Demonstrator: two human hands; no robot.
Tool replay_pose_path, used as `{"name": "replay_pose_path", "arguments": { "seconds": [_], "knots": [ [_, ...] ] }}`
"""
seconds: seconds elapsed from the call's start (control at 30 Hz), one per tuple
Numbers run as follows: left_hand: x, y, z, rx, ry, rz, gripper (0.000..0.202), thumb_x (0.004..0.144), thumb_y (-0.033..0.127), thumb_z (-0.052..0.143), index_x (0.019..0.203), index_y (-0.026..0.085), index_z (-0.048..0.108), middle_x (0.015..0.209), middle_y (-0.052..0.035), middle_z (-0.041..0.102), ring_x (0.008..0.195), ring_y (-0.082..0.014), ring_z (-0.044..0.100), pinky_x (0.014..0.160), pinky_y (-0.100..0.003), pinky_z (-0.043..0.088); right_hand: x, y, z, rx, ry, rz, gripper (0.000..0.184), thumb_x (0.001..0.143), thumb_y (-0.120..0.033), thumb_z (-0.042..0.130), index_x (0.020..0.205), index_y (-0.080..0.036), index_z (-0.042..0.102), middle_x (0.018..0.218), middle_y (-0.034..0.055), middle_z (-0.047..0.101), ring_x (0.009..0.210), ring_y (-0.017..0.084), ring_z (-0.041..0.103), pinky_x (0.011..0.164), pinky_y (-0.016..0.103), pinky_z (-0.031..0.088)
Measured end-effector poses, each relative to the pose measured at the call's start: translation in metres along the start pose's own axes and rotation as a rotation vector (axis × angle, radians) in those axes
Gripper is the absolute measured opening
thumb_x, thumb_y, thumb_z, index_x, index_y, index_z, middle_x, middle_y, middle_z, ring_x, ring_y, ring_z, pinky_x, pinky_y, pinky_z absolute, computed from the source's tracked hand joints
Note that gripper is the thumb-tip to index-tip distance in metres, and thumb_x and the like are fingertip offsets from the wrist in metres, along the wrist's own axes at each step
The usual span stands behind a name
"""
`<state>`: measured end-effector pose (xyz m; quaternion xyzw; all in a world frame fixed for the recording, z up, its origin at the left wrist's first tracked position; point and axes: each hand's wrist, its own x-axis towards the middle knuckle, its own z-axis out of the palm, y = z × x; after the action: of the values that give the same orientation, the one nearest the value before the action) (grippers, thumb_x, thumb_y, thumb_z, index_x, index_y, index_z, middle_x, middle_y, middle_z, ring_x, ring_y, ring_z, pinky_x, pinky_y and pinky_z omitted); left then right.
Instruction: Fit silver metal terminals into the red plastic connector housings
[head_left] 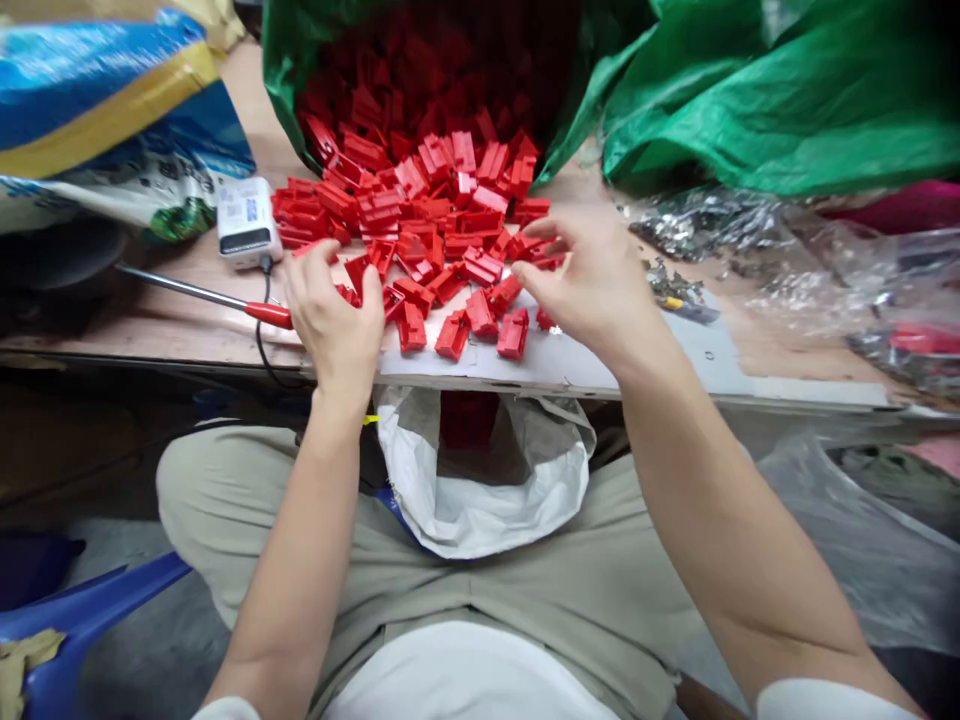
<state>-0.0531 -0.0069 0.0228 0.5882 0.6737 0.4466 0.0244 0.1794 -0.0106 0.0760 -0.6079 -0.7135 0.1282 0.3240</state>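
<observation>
Red plastic pieces point(453, 334) in a loose spread on the table point(180, 330), nearest ones close to the front edge, thickening backward into a heap inside the mouth of a green bag point(283, 90). At the left side of the spread, the left hand point(334, 325), thumb and fingers parted around a small gap, with red pieces in view between and just beyond the tips. At the right side, the right hand point(600, 280), thumb and forefinger apart, red showing in the gap (held or merely lying behind, cannot tell).

Close against the left hand, the red handle of a slim metal-shafted tool point(268, 314), pointing outward to the left. Behind that, a white device point(246, 220) with a black cable, hard up against the heap and in the way on that side. Farther left, a blue bag point(112, 80). Beyond the right hand, clear bags of small metal parts point(675, 225). Below the table edge, between the knees, an open white sack point(487, 515).
</observation>
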Motion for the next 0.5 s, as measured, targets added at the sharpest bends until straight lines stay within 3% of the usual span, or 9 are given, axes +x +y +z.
{"name": "replay_pose_path", "arguments": {
  "seconds": [0.07, 0.1, 0.17, 0.23, 0.27, 0.3, 0.37, 0.4, 0.5],
  "knots": [
    [0.002, -0.001, 0.001, -0.043, 0.012, 0.015, 0.036, 0.089, 0.026, 0.061, 0.123, 0.013, 0.054, 0.127, -0.0132, 0.055, 0.126, -0.0250, 0.048, 0.113, -0.040, 0.034, -0.022, -0.008, -0.019, 0.136, -0.074, 0.019, 0.028, 0.085, -0.023, 0.066, 0.113, -0.016, 0.067, 0.113, 0.0088, 0.066, 0.097, 0.021, 0.064, 0.088, 0.034, 0.053],
    [0.002, -0.001, 0.001, -0.068, 0.012, 0.026, 0.035, 0.091, 0.027, 0.060, 0.123, 0.014, 0.053, 0.127, -0.0123, 0.054, 0.126, -0.0234, 0.048, 0.113, -0.038, 0.033, -0.035, -0.010, -0.027, 0.236, -0.184, 0.024, 0.026, 0.087, -0.025, 0.065, 0.111, -0.016, 0.067, 0.111, 0.0075, 0.067, 0.090, 0.018, 0.065, 0.080, 0.029, 0.055],
    [0.001, 0.000, -0.001, -0.117, -0.004, 0.061, 0.033, 0.095, 0.031, 0.056, 0.124, 0.015, 0.052, 0.127, -0.0105, 0.053, 0.125, -0.0207, 0.048, 0.113, -0.035, 0.032, -0.063, -0.007, -0.033, 0.457, -0.607, 0.038, 0.023, 0.092, -0.029, 0.059, 0.107, -0.016, 0.070, 0.105, 0.0058, 0.069, 0.078, 0.015, 0.067, 0.065, 0.024, 0.055],
    [-0.001, 0.001, -0.004, -0.133, -0.011, 0.125, 0.032, 0.098, 0.034, 0.051, 0.123, 0.015, 0.052, 0.126, -0.0099, 0.053, 0.124, -0.0195, 0.048, 0.113, -0.033, 0.032, -0.090, 0.004, -0.021, 0.542, -1.118, 0.027, 0.027, 0.096, -0.028, 0.052, 0.112, -0.016, 0.071, 0.106, 0.0055, 0.070, 0.084, 0.016, 0.069, 0.068, 0.022, 0.055],
    [-0.002, 0.001, -0.005, -0.122, -0.011, 0.167, 0.032, 0.098, 0.034, 0.050, 0.123, 0.014, 0.052, 0.125, -0.0101, 0.054, 0.124, -0.0193, 0.048, 0.112, -0.034, 0.032, -0.102, 0.011, -0.007, 0.481, -1.280, 0.065, 0.029, 0.098, -0.024, 0.049, 0.116, -0.017, 0.070, 0.106, 0.0055, 0.071, 0.089, 0.017, 0.069, 0.071, 0.022, 0.055],
    [-0.003, 0.001, -0.006, -0.103, -0.010, 0.211, 0.033, 0.099, 0.033, 0.050, 0.123, 0.012, 0.052, 0.124, -0.0106, 0.055, 0.123, -0.0193, 0.048, 0.111, -0.035, 0.033, -0.113, 0.018, 0.012, 0.347, -1.345, 0.101, 0.029, 0.096, -0.018, 0.049, 0.117, -0.016, 0.069, 0.106, 0.0062, 0.072, 0.093, 0.018, 0.069, 0.077, 0.023, 0.054],
    [-0.005, -0.002, -0.006, -0.060, -0.007, 0.276, 0.033, 0.099, 0.031, 0.050, 0.123, 0.010, 0.052, 0.124, -0.0122, 0.056, 0.122, -0.0198, 0.048, 0.110, -0.037, 0.034, -0.130, 0.028, 0.057, -0.114, -1.311, 0.213, 0.032, 0.092, -0.006, 0.049, 0.115, -0.014, 0.071, 0.114, 0.0105, 0.070, 0.108, 0.024, 0.065, 0.093, 0.030, 0.050],
    [-0.006, -0.003, -0.006, -0.046, -0.010, 0.290, 0.033, 0.098, 0.029, 0.050, 0.123, 0.008, 0.052, 0.124, -0.0132, 0.056, 0.122, -0.0202, 0.048, 0.110, -0.038, 0.034, -0.135, 0.031, 0.081, -0.226, -1.306, 0.282, 0.032, 0.090, -0.001, 0.049, 0.113, -0.007, 0.070, 0.114, 0.0191, 0.068, 0.110, 0.030, 0.064, 0.093, 0.037, 0.050],
    [-0.009, -0.006, -0.006, -0.041, -0.019, 0.284, 0.033, 0.098, 0.027, 0.051, 0.123, 0.007, 0.052, 0.125, -0.0141, 0.055, 0.122, -0.0207, 0.048, 0.111, -0.039, 0.034, -0.136, 0.034, 0.143, -0.256, -1.318, 0.345, 0.026, 0.093, -0.006, 0.053, 0.115, -0.007, 0.066, 0.119, 0.0186, 0.065, 0.111, 0.027, 0.063, 0.093, 0.041, 0.052]
  ]
}}
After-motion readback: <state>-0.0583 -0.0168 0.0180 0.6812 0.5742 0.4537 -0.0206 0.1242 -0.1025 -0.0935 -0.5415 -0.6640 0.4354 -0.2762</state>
